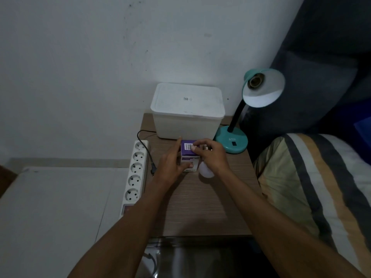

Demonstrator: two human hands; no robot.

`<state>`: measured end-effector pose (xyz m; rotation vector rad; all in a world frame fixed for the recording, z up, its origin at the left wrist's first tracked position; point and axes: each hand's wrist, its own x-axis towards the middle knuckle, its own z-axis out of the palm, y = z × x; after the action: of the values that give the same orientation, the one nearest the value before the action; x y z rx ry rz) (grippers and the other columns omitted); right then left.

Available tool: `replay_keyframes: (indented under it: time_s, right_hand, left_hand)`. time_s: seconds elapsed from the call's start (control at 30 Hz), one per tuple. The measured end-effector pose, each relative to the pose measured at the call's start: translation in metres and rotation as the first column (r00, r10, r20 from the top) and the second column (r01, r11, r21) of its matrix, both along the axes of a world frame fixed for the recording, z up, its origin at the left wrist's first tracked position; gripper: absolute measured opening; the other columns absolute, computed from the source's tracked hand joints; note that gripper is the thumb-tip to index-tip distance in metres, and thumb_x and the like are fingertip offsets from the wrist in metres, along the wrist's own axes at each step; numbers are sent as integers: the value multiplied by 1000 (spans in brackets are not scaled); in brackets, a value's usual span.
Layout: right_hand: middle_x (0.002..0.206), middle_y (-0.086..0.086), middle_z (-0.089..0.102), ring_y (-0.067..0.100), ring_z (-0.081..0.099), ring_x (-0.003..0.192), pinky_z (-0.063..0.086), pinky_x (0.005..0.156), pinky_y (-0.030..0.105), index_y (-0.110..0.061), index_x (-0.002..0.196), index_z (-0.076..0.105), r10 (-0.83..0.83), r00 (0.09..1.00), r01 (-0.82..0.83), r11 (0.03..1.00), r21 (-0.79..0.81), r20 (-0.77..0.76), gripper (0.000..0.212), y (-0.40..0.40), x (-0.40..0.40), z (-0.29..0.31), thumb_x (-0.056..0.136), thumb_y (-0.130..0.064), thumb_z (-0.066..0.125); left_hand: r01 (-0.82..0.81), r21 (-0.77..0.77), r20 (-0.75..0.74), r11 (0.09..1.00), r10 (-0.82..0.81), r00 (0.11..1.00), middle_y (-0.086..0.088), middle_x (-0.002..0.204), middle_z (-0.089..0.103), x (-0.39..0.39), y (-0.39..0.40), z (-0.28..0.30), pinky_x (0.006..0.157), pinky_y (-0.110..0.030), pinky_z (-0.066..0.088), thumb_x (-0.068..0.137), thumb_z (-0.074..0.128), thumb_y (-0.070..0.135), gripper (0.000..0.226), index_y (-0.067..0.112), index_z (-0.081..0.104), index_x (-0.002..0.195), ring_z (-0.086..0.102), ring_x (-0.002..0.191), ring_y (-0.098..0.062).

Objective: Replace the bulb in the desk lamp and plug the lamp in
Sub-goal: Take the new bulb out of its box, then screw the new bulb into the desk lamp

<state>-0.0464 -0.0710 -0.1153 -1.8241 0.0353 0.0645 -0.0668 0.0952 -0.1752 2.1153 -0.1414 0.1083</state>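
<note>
The lamp's empty socket (254, 82) is the target the coming move turns on, and it lies at about one o'clock from both hands, well apart from them and raised above the desk (200, 207) on the lamp's black neck. The right hand (210, 155) is the nearer of the two. Its fingers (195, 147) curl round a white bulb (206, 170), whose metal screw base shows between the knuckles while the round glass end pokes out below the palm, so the bulb's long axis runs roughly twelve to six o'clock, base pointing away from the person. The same fingertips touch the top flap of a small purple-and-white bulb box (188, 149), which stands on the desk just in front of a white lidded tub (187, 111). The left hand (172, 163) grips the box from its nine o'clock side, thumb at the front and forefinger straight along the far edge.

The desk lamp (261, 89) is teal, its shade tilted toward the viewer, its round base at two o'clock from the box. Its black cord and plug (153, 167) lie unplugged beside a white power strip (136, 171) at nine o'clock. Whether the held bulb is the new one I cannot tell
</note>
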Motion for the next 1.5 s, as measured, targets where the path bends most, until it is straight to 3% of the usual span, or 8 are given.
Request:
replay_keyframes:
  time_s: [0.17,0.43,0.57,0.7,0.87,1.03,1.23,1.5]
  right_hand:
    - [97,-10,66,10,68,91,61,77,31,-17,97,72,-19,999,20,1000,-23,29,14,4,-5,-3,85,-10,78]
    - [102,0,65,11,64,88,47,61,14,-11,113,64,-165,986,164,975,-151,9,25,-1,-6,1,89,-9,68]
    - [89,7,71,20,64,82,40,57,24,-9,93,73,-296,948,279,950,-138,-118,13,-16,-1,14,81,-12,67]
    - [94,7,77,28,73,90,60,81,44,-20,83,76,-297,929,316,947,57,-222,13,-32,3,24,71,-16,74]
    - [109,3,72,22,70,101,57,95,43,-30,104,72,-309,939,330,935,134,-154,23,-58,-7,48,89,-14,68]
    - [105,5,70,26,74,89,60,84,47,-23,111,66,-366,911,404,885,233,-189,17,-91,-2,77,98,-21,55]
    - [92,15,76,43,71,95,58,74,56,-14,73,73,-422,878,472,842,261,-228,42,-129,23,111,40,-38,66]
    - [108,12,66,26,66,82,59,58,36,-19,104,69,-318,924,381,802,460,-212,22,-139,51,141,83,-13,68]
  left_hand:
    - [21,52,80,998,-25,996,-9,148,55,-1,-2,-1,98,-39,60,87,81,15,91,30,31,162,62,123,-19]
    - [19,37,49,999,-21,999,-11,153,50,-1,-3,2,99,-46,60,86,81,12,98,48,24,157,58,131,-24]
    - [19,5,33,1000,-19,999,-4,153,53,-4,0,5,105,-47,56,84,85,22,109,67,12,152,58,133,-17]
    - [18,25,88,1000,-20,996,-1,163,41,-9,-3,15,116,-45,45,80,87,42,112,44,13,164,45,146,-18]
    - [-91,96,330,991,55,942,-9,167,33,-10,-20,51,122,-41,29,79,83,57,106,18,31,162,23,158,-24]
    - [-50,155,474,987,-30,880,-10,168,31,13,-54,90,127,-38,20,82,74,63,101,14,35,161,16,161,-26]
    - [96,270,466,958,-217,858,-11,167,33,65,-102,131,127,-40,28,83,76,59,99,19,31,162,24,158,-26]
    - [200,355,440,913,-352,826,-8,175,10,130,-137,158,115,-29,30,75,93,33,123,19,12,166,14,160,-22]
